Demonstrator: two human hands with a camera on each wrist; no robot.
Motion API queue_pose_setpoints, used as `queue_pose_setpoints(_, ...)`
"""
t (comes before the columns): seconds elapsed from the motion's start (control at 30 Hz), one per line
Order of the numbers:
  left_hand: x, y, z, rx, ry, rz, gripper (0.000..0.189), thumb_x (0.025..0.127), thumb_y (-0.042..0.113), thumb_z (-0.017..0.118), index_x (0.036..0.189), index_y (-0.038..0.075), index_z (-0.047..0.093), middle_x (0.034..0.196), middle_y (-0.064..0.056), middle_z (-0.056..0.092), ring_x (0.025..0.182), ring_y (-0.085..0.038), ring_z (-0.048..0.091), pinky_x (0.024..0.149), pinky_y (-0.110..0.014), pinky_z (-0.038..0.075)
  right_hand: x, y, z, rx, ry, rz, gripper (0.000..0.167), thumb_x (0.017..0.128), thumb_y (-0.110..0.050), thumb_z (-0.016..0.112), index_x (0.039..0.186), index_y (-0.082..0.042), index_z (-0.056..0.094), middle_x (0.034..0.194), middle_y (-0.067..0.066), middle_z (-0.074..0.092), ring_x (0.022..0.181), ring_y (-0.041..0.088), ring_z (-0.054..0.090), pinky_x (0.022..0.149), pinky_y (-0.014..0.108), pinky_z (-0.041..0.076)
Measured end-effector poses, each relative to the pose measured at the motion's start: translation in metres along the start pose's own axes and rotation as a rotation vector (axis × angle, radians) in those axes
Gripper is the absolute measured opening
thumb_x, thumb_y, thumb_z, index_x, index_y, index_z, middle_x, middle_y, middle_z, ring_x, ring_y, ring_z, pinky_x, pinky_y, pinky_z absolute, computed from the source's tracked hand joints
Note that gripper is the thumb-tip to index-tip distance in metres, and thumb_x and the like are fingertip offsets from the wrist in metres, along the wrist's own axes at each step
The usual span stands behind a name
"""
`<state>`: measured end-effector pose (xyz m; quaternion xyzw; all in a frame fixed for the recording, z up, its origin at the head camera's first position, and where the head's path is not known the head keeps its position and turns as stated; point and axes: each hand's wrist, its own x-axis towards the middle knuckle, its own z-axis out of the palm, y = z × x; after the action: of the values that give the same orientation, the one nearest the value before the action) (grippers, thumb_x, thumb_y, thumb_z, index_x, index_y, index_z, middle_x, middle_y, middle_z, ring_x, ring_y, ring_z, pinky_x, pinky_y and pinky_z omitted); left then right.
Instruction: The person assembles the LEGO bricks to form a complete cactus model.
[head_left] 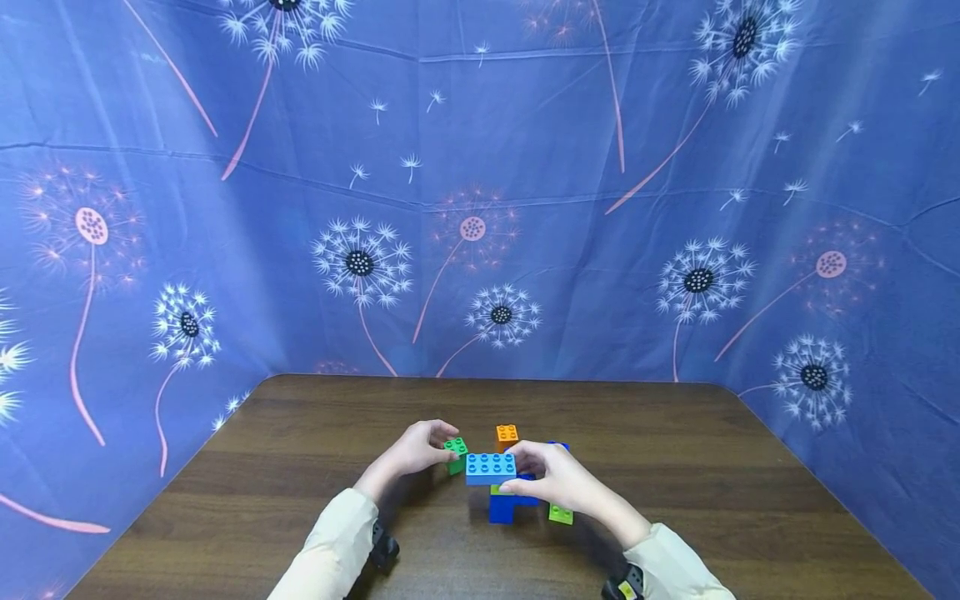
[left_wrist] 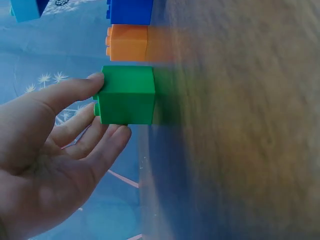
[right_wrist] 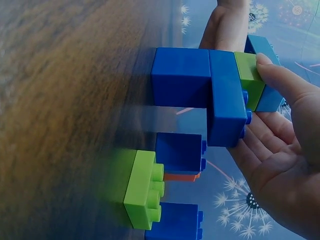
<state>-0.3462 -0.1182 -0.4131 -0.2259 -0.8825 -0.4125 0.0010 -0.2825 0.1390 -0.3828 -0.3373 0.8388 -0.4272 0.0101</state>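
Note:
My left hand (head_left: 416,450) pinches a green toy building brick (head_left: 456,463) standing on the table, thumb on the near side and fingers beyond it. Its studs point up. The right hand (head_left: 558,477) grips a light blue eight-stud brick (head_left: 491,476), thumb at the front and fingers behind. That brick sits over a lime green brick (right_wrist: 246,75), which rests on a long blue brick (right_wrist: 226,100). Under one end of the long brick stands a blue block (right_wrist: 181,77), so its other end juts out. The right thumb tip also overlaps the lime green brick.
Behind the stack stands an orange brick (head_left: 507,434). A loose lime green brick (head_left: 561,514) lies to the right, and a blue brick (right_wrist: 180,152) stands near it. A dandelion-patterned cloth (head_left: 585,317) hangs behind the wooden table (head_left: 337,408).

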Motion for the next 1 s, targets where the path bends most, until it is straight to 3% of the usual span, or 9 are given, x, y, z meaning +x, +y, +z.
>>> queue_pose_setpoints(0.2,-0.001,0.001,-0.003,0.011,-0.048,-0.009,0.037,0.08,0.006,0.071,0.114,-0.004,0.062,0.106,-0.016,0.066,0.095,-0.029,0.063,0.08,-0.039,0.051,0.0,-0.007,-0.003,0.018,-0.003,-0.005,0.027,0.083,-0.017,0.072,0.105,-0.006,0.062,0.093,0.006,0.069,0.085,0.013,0.064,0.078,0.028,0.052)
queue_pose_setpoints(0.33,-0.002,0.0,-0.002,0.006,-0.064,-0.016,0.039,0.078,0.01,0.073,0.113,-0.004,0.062,0.097,-0.013,0.067,0.089,-0.024,0.064,0.074,-0.032,0.051,-0.001,-0.012,-0.004,0.019,-0.01,-0.004,0.026,0.083,-0.016,0.071,0.105,-0.005,0.062,0.093,0.006,0.068,0.085,0.013,0.063,0.078,0.028,0.052)
queue_pose_setpoints(0.63,-0.003,-0.002,-0.001,-0.017,-0.047,-0.025,0.043,0.076,0.01,0.076,0.113,-0.004,0.06,0.096,-0.012,0.066,0.088,-0.024,0.064,0.076,-0.034,0.051,-0.001,-0.014,-0.005,0.025,-0.014,-0.001,0.027,0.085,-0.016,0.069,0.108,-0.004,0.06,0.094,0.006,0.068,0.086,0.014,0.064,0.079,0.027,0.052)
queue_pose_setpoints(1.0,-0.005,-0.003,-0.005,-0.025,-0.043,-0.01,0.035,0.077,0.01,0.076,0.107,-0.001,0.063,0.093,-0.01,0.067,0.086,-0.021,0.064,0.075,-0.03,0.051,0.005,0.021,0.003,0.03,0.017,0.005,0.032,0.084,-0.022,0.07,0.113,-0.011,0.06,0.096,0.0,0.069,0.087,0.011,0.064,0.08,0.028,0.052)
